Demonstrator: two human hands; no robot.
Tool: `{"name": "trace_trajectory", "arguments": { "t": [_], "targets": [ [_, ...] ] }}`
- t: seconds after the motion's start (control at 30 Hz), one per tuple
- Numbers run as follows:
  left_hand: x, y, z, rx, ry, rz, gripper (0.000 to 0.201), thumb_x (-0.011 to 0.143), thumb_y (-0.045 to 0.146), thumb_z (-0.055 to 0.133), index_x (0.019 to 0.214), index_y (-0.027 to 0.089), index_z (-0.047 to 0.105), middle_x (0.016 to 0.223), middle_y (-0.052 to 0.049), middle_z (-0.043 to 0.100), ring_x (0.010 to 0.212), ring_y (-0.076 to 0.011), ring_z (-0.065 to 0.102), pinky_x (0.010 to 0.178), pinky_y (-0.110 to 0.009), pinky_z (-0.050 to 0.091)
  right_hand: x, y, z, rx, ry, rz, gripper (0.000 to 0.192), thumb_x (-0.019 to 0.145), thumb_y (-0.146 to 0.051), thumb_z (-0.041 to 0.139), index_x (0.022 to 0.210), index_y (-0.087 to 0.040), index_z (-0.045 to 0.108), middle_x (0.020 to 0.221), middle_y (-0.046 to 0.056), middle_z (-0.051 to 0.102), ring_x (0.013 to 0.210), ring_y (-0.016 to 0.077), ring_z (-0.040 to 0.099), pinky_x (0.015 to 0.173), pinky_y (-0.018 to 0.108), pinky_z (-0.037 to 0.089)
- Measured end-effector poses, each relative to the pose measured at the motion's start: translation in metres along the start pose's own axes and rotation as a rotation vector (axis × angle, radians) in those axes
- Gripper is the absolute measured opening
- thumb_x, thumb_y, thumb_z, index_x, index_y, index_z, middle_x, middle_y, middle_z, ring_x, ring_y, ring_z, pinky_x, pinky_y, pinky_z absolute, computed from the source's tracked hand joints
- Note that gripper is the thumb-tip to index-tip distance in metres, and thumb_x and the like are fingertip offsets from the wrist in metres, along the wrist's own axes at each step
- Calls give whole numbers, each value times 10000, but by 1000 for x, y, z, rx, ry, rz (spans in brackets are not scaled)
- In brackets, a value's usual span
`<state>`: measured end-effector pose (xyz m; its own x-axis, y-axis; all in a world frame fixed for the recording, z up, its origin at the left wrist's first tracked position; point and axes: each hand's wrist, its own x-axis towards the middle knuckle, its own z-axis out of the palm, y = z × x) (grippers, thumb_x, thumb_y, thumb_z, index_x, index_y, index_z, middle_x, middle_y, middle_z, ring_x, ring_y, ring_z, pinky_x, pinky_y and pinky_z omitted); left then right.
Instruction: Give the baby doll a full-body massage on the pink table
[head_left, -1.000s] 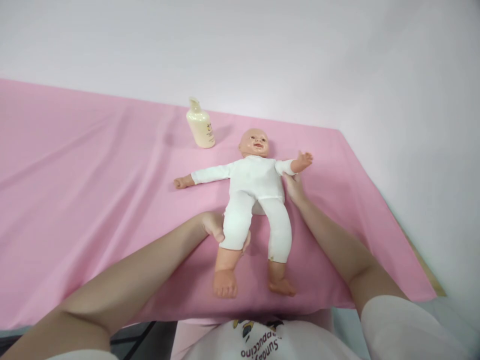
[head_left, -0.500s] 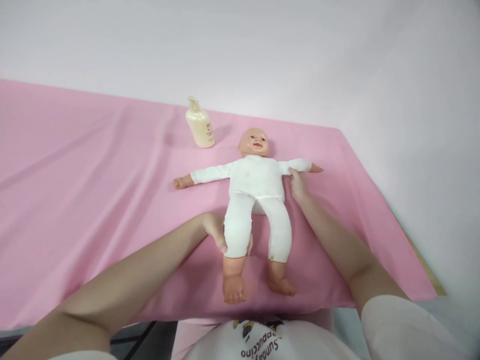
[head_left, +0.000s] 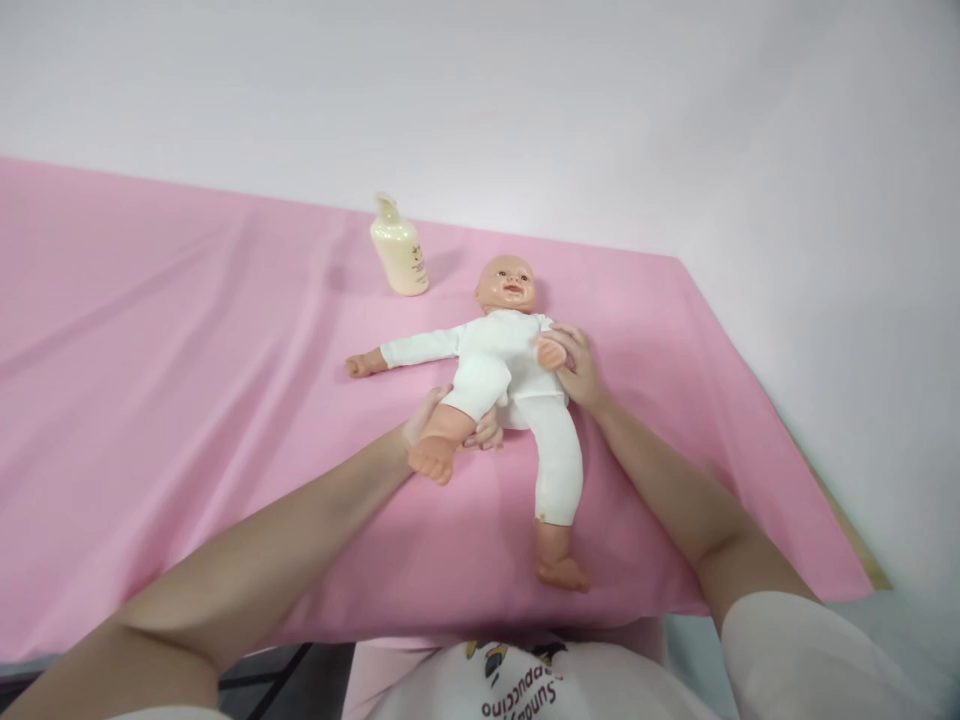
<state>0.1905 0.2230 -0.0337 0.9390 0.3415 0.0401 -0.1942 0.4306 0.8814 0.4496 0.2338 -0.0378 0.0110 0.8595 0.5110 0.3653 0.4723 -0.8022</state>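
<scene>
At frame centre, the doll [head_left: 510, 365] on the pink sheet [head_left: 187, 400] had its leg bent upward by the gripping left hand [head_left: 442, 425], its arm folded inward by the clasping right hand [head_left: 574, 365].

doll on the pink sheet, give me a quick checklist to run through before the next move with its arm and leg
1. Left hand has the doll's bent leg: ok, fingers wrap under the raised calf, foot lifted off the sheet.
2. Right hand has the doll's arm: ok, arm folded across the chest, held at the wrist.
3. Doll lies on its back, face up: ok.
4. Other leg flat and straight on the pink sheet: ok.
5. Other arm free, stretched out to the side: ok.
6. Lotion bottle upright and apart from the doll: ok; whether its cap is shut: cannot tell.
</scene>
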Motion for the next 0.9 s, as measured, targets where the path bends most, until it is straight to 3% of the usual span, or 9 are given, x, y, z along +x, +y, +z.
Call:
{"name": "trace_trajectory", "arguments": {
  "t": [0.13, 0.23, 0.37, 0.5, 0.63, 0.77, 0.9],
  "targets": [
    [2, 8, 13, -61, 5, 16, 631, 691, 832, 548, 657, 202, 560, 480, -4, 416, 556, -203, 449, 701, -396, 490, 0, -2, -3, -152, -87, -102, 398, 787, -241, 585, 1139, -316, 754, 1329, 62, 613, 1306, 289, 526, 1212, 503, 340],
    [1, 10, 18, -59, 28, 7, 623, 690, 816, 581, 660, 194, 579, 493, -10, 440, 566, -207, 461, 688, -389, 476, 0, 0, -3, -147, -83, -84, 392, 799, -254, 595, 1156, -321, 740, 1331, 62, 605, 1315, 292, 516, 1217, 506, 329],
    [-4, 5, 17, -57, -27, -32, 635, 678, 814, 599, 703, 180, 599, 524, -20, 488, 589, -209, 498, 721, -388, 488, 1, 3, -1, -41, -21, -23, 357, 819, -360, 655, 1170, -317, 696, 1316, 58, 624, 1322, 281, 518, 1230, 490, 327],
    [-9, 5, 19, -50, -265, -105, 602, 670, 724, 679, 824, 143, 648, 631, -70, 613, 624, -229, 583, 757, -402, 522, 3, 6, 3, 178, 142, 78, 463, 777, -487, 732, 1177, -270, 640, 1290, 79, 651, 1296, 264, 563, 1219, 459, 363],
    [-6, 17, 26, 36, -558, -201, 540, 701, 649, 718, 884, 141, 705, 637, -81, 644, 654, -272, 656, 793, -445, 561, 6, 11, 4, 308, 255, 228, 500, 740, -415, 750, 1192, -252, 611, 1367, 82, 628, 1412, 249, 488, 1233, 423, 356],
    [-5, 25, 28, 157, -528, -254, 533, 690, 622, 778, 877, 125, 746, 686, -104, 672, 710, -307, 696, 789, -439, 588, 8, 15, 3, 359, 348, 356, 488, 754, -356, 652, 1224, -243, 587, 1390, 68, 626, 1385, 237, 522, 1219, 425, 389],
    [-6, 25, 26, 307, -488, -333, 482, 660, 484, 874, 966, 130, 760, 828, -105, 714, 834, -315, 730, 756, -362, 610, 12, 22, 1, 532, 388, 428, 530, 764, -371, 605, 1270, -235, 526, 1341, 73, 651, 1241, 247, 635, 1104, 455, 516]
  ]
}}
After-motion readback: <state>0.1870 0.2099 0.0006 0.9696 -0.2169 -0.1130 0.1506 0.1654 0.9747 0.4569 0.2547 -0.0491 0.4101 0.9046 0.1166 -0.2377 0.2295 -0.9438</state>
